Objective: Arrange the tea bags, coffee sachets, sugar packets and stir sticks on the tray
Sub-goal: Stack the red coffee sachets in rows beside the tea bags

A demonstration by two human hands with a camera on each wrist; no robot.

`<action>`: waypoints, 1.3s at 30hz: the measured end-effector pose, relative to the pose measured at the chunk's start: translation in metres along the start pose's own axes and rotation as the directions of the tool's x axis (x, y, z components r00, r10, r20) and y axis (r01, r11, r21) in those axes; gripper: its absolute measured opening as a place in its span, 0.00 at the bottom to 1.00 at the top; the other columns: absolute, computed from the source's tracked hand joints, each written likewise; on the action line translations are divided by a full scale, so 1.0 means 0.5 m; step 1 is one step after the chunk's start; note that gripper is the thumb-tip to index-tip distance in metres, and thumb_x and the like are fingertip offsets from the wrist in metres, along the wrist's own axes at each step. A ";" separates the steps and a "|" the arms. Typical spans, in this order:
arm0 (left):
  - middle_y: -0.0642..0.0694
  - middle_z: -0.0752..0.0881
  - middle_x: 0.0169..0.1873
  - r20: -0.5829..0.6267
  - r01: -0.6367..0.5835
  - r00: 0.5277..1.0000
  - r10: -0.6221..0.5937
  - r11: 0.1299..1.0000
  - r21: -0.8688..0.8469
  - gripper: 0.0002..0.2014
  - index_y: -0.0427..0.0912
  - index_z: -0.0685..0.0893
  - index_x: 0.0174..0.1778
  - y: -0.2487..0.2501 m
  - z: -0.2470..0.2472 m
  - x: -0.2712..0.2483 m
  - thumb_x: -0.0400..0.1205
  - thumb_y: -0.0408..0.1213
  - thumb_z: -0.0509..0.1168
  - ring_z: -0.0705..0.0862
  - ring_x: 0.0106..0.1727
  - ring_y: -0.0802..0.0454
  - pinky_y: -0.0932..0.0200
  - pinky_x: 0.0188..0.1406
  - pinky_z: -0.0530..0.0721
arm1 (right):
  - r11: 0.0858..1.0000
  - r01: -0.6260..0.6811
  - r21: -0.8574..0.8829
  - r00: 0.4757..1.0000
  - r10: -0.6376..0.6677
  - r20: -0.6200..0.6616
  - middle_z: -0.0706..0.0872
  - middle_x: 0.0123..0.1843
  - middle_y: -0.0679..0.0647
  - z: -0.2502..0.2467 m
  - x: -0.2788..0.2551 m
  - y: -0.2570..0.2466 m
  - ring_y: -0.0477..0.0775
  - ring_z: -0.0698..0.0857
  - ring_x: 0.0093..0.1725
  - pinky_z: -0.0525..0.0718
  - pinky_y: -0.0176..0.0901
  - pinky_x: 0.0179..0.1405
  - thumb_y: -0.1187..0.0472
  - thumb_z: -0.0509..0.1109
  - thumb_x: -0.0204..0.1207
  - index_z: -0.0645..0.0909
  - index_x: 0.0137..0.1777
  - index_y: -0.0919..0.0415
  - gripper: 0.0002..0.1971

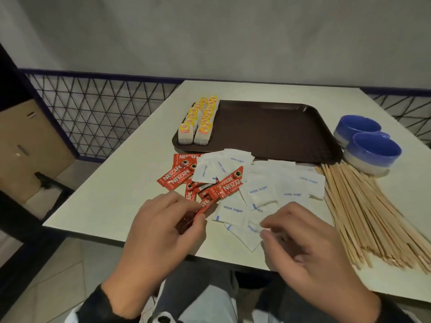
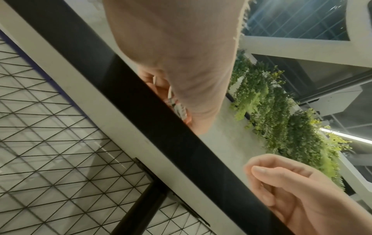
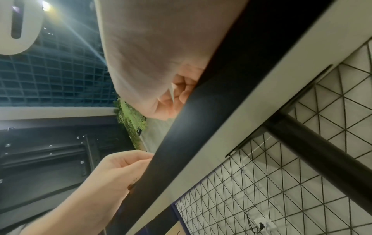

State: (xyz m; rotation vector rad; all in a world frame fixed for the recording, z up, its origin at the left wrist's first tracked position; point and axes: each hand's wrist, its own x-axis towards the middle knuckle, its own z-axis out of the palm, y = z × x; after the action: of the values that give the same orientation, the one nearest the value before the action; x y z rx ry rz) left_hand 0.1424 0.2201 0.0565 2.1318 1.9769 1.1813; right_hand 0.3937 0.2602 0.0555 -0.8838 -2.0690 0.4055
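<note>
A dark brown tray [image 1: 268, 131] lies at the back of the white table [image 1: 116, 194], with two rows of yellow-tagged tea bags [image 1: 200, 122] along its left edge. Red coffee sachets [image 1: 177, 177] and white sugar packets [image 1: 291, 190] lie loose in front of it. Wooden stir sticks [image 1: 363, 213] fan out at the right. My left hand [image 1: 198, 213] grips a small bunch of red sachets [image 1: 186, 220], whose edges also show in the left wrist view [image 2: 177, 108]. My right hand [image 1: 265, 229] curls over the near sugar packets. A thin white packet edge [image 3: 172, 92] shows pinched between its fingers.
Two blue bowls [image 1: 370, 152] stand at the tray's right corner, beside the stick ends. A black wire mesh fence [image 1: 98, 113] runs behind and left of the table. A cardboard box [image 1: 28, 145] sits on the floor at the left. Most of the tray's surface is bare.
</note>
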 end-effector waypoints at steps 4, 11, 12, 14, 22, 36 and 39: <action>0.52 0.88 0.44 -0.086 -0.267 0.959 0.271 0.962 0.048 0.08 0.46 0.94 0.53 0.042 0.010 0.004 0.84 0.43 0.71 0.83 0.44 0.53 0.49 0.39 0.77 | 0.941 -0.206 0.269 0.974 0.225 -0.039 0.86 0.36 0.51 -0.013 0.007 -0.006 0.51 0.85 0.32 0.81 0.42 0.28 0.47 0.72 0.77 0.89 0.50 0.47 0.09; 0.49 0.89 0.47 0.012 -0.464 0.885 0.465 0.883 0.069 0.12 0.46 0.93 0.56 0.090 0.058 0.022 0.86 0.48 0.70 0.84 0.46 0.46 0.48 0.44 0.75 | 0.552 -0.500 0.667 0.826 0.536 0.175 0.85 0.36 0.65 -0.016 0.026 0.000 0.62 0.78 0.22 0.79 0.44 0.19 0.73 0.76 0.75 0.91 0.47 0.53 0.12; 0.50 0.88 0.48 0.014 -0.422 0.906 0.422 0.904 0.061 0.14 0.46 0.93 0.57 0.083 0.055 0.023 0.84 0.51 0.71 0.84 0.48 0.46 0.47 0.45 0.76 | 0.532 -0.492 0.689 0.821 0.546 0.164 0.85 0.35 0.66 -0.015 0.024 0.005 0.63 0.78 0.23 0.81 0.46 0.22 0.76 0.75 0.75 0.92 0.46 0.56 0.13; 0.52 0.87 0.51 0.003 -0.282 0.959 0.282 0.958 0.052 0.18 0.46 0.91 0.58 0.057 0.042 0.023 0.80 0.55 0.73 0.84 0.52 0.47 0.45 0.48 0.77 | 0.508 -0.471 0.721 0.811 0.572 0.126 0.85 0.31 0.69 -0.018 0.024 0.013 0.63 0.79 0.22 0.83 0.52 0.26 0.75 0.75 0.74 0.91 0.45 0.58 0.11; 0.61 0.82 0.42 0.154 0.089 0.977 -0.147 0.940 0.330 0.23 0.59 0.91 0.47 0.025 0.021 0.021 0.71 0.71 0.65 0.78 0.47 0.51 0.50 0.47 0.69 | 0.508 -0.404 0.761 0.787 0.616 0.006 0.84 0.30 0.71 -0.023 0.019 0.027 0.65 0.81 0.24 0.83 0.55 0.28 0.72 0.75 0.71 0.90 0.45 0.60 0.08; 0.50 0.85 0.48 -0.076 -0.016 0.996 0.038 0.965 0.262 0.12 0.45 0.92 0.53 0.005 -0.026 -0.005 0.85 0.45 0.64 0.83 0.47 0.47 0.46 0.43 0.78 | 0.644 -0.359 0.676 0.871 0.492 -0.007 0.86 0.39 0.64 -0.014 0.016 0.032 0.65 0.85 0.29 0.86 0.49 0.31 0.84 0.72 0.71 0.90 0.39 0.62 0.16; 0.48 0.85 0.50 -0.218 -0.033 0.975 0.044 0.998 0.051 0.09 0.38 0.88 0.52 0.027 -0.020 -0.006 0.86 0.36 0.63 0.85 0.47 0.53 0.61 0.47 0.81 | 0.650 -0.333 0.683 0.892 0.452 0.005 0.86 0.41 0.62 -0.009 0.016 0.033 0.66 0.83 0.28 0.83 0.46 0.26 0.89 0.69 0.71 0.91 0.34 0.64 0.20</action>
State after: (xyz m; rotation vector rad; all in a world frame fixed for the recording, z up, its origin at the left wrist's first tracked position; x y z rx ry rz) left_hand 0.1490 0.2100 0.0682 2.1548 2.0752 1.4490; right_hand 0.4013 0.2776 0.0535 -0.8620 -1.3731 1.1949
